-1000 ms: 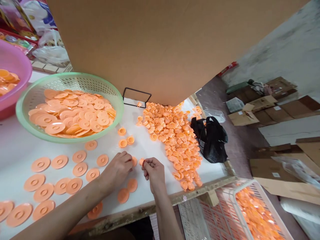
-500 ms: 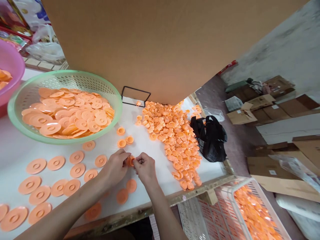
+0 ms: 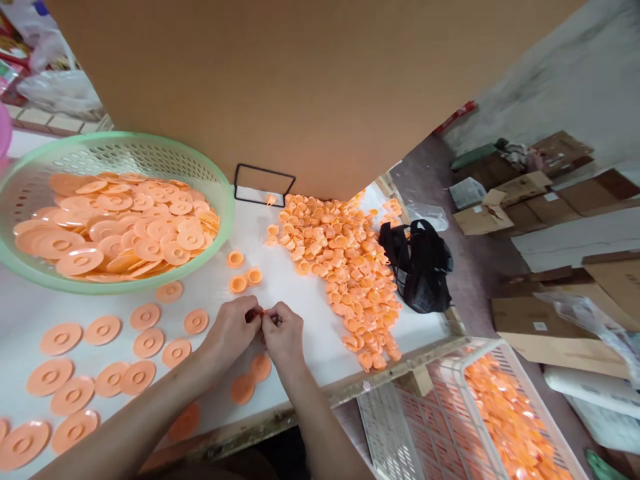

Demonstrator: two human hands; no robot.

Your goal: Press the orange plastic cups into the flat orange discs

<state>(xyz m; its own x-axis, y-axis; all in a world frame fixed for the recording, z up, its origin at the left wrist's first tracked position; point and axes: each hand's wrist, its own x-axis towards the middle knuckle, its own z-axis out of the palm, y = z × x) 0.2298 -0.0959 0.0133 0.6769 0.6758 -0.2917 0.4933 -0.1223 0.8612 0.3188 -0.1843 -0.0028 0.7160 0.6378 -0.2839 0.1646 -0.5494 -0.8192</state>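
Note:
Between the pinched fingertips of my left hand [image 3: 233,330] and my right hand [image 3: 284,335] is a small orange plastic cup [image 3: 263,311], mostly hidden by the fingers. Both hands are closed and meet low over the white tabletop. Just beyond them stand three loose orange cups [image 3: 237,284]. A large heap of the same cups [image 3: 345,260] spreads to the right. Flat orange discs [image 3: 101,330], each with a raised ring in the middle, lie scattered to the left. Two more discs [image 3: 243,389] lie close below my hands, overlapping at the edge.
A green oval basket [image 3: 227,220] full of discs stands at the left. Behind the table rises a big cardboard box [image 3: 300,87], with a black wire frame [image 3: 265,170] against it. A black bag [image 3: 425,273] sits at the right edge. Below, a plastic crate [image 3: 473,393] holds orange pieces.
My hands have drawn closer together, and the orange cup that showed between them is now nearly covered by the fingers. The view has shifted slightly to the right.

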